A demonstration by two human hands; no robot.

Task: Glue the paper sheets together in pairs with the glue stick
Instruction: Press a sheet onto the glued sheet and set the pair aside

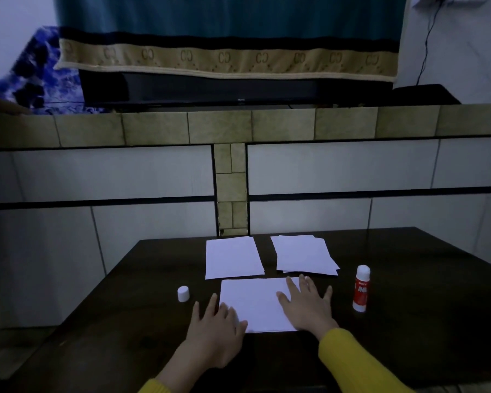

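A white paper sheet [253, 302] lies flat on the dark table in front of me. My left hand [216, 330] rests with spread fingers on its near left corner. My right hand [306, 304] presses flat on its right half, fingers straight. Behind it lie a single white sheet [233, 258] on the left and a loose stack of white sheets [305, 256] on the right. The red and white glue stick [361, 288] stands upright to the right of my right hand, uncapped. Its white cap [183, 293] stands on the table to the left.
The dark wooden table [423, 321] butts against a tiled wall. Above runs a tiled ledge [219, 126] carrying a black television draped with a teal and beige cloth [227, 58]. Another person's hand [9, 109] rests on the ledge at far left.
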